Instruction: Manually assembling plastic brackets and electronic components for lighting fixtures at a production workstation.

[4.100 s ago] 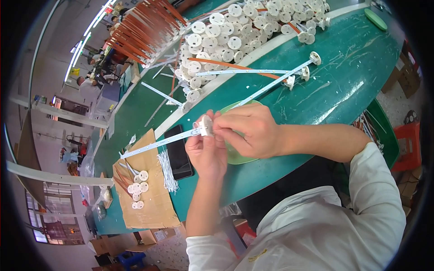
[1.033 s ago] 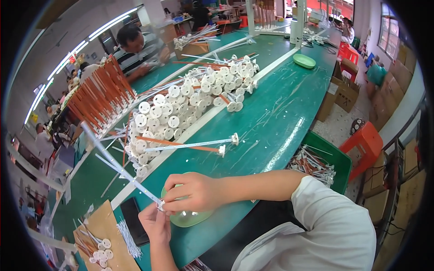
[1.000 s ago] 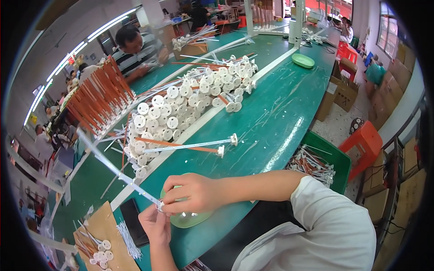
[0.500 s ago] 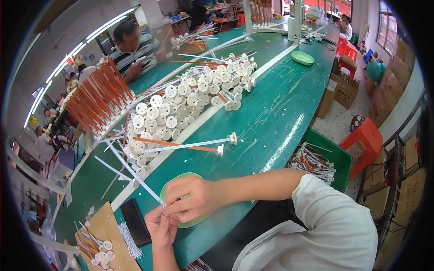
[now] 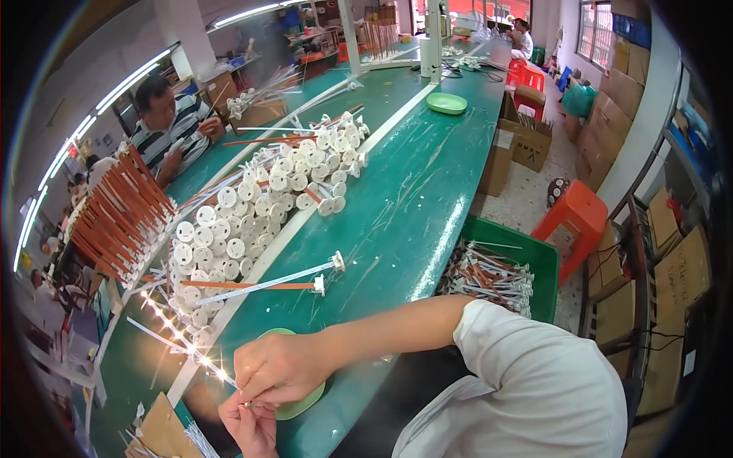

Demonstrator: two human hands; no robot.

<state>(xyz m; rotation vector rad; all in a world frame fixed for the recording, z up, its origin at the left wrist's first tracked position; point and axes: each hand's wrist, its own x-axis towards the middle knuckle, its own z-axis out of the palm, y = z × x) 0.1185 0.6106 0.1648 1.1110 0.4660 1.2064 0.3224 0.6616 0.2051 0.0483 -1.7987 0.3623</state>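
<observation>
Pinching the near end of a long white plastic rod strung with small glowing lights (image 5: 179, 343), the right hand (image 5: 282, 368) is closed on it above a pale green shallow dish (image 5: 304, 401), while the left hand (image 5: 250, 424) grips the same tip from below. Both hands sit at the green worktable's (image 5: 397, 221) near edge. Keeping the 2 grips close together should steady the tip; the heap of white round-headed rods (image 5: 252, 221) lies well apart.

White rod (image 5: 172, 340) now lit along length, apparently; hands (image 5: 267, 382) lower, nearer body.
</observation>
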